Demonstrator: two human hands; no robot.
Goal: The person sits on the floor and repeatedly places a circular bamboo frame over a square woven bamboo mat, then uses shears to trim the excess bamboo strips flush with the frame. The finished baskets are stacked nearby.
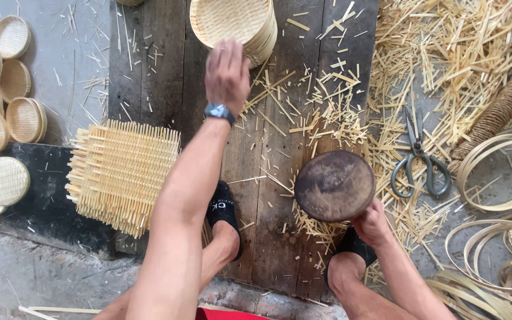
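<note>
I judge I'm at the pick-up step: my left hand [227, 74] reaches forward, fingers curled down onto the near rim of the stack of woven trays [235, 24], though I cannot tell if they grip it. My right hand [371, 222] is clamped on the round wooden mould [334, 185], close in. Next calls for lifting one tray cleanly off.

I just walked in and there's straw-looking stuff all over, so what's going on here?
A person sits over a dark wooden board weaving bamboo. The left hand reaches to a stack of round woven trays at the top, while the right hand holds a dark round wooden disc by its edge. A pile of square woven mats lies at left, scissors among cuttings at right.
</note>
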